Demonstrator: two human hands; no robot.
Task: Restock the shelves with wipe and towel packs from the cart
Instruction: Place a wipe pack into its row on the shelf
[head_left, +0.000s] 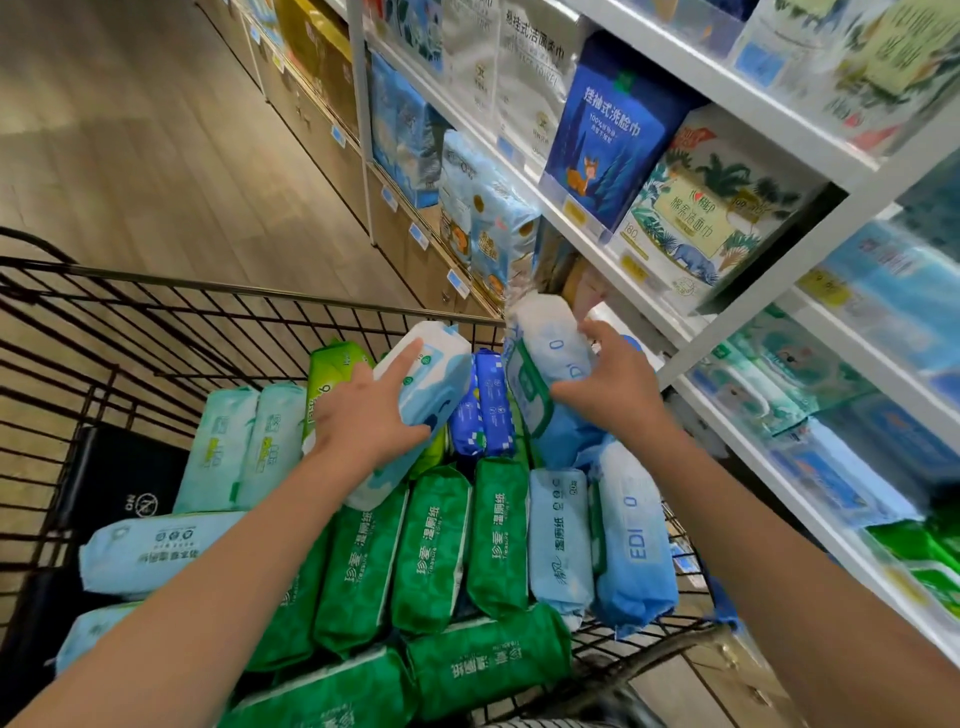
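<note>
A black wire cart (156, 332) below me is packed with green, pale blue and dark blue wipe packs. My left hand (363, 415) grips a white and light-blue wipe pack (431, 384), lifted above the cart's middle, index finger stretched along its top. My right hand (613, 379) holds a blue and white pack (545, 364) raised at the cart's right side, close to the white shelves (691, 332). Green wipe packs (436, 545) lie in rows under both forearms.
The shelving on the right carries towel boxes, a dark blue towel pack (608, 135) and pale wipe packs lower down. A black bag (119, 478) sits in the cart's left part. The wooden aisle floor (130, 130) runs ahead on the left.
</note>
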